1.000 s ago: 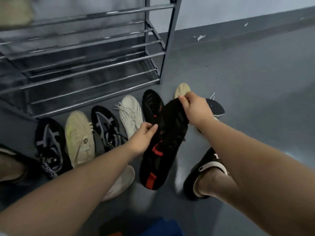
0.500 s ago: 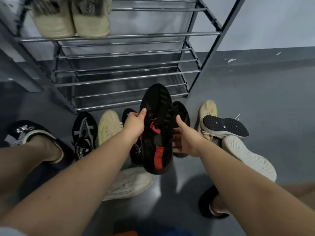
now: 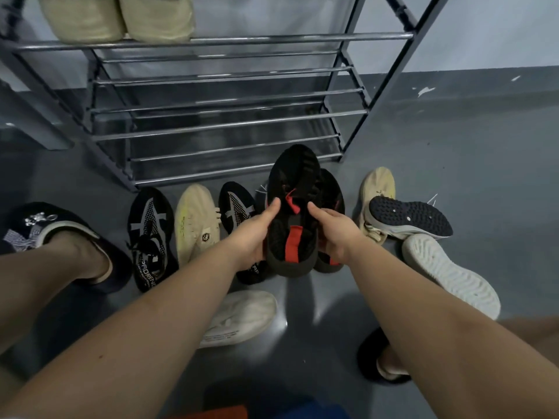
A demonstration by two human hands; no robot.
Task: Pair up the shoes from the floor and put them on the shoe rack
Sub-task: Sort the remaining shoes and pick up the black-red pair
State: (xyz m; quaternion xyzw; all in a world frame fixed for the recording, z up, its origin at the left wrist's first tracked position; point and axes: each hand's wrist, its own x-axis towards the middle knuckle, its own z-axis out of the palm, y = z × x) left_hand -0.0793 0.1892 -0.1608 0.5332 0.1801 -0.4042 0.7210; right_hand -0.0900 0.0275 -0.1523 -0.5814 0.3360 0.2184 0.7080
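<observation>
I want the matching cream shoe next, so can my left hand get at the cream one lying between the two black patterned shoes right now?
Probably not yet: the left hand grips the black and red shoe. The cream shoe lies uncovered just left of it.

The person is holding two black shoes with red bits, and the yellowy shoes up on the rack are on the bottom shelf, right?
Not quite. The head view shows the cream shoes on the highest visible shelf of the shoe rack, not the bottom one. The rest is right: the left hand and right hand hold the black shoes with red bits.
</observation>
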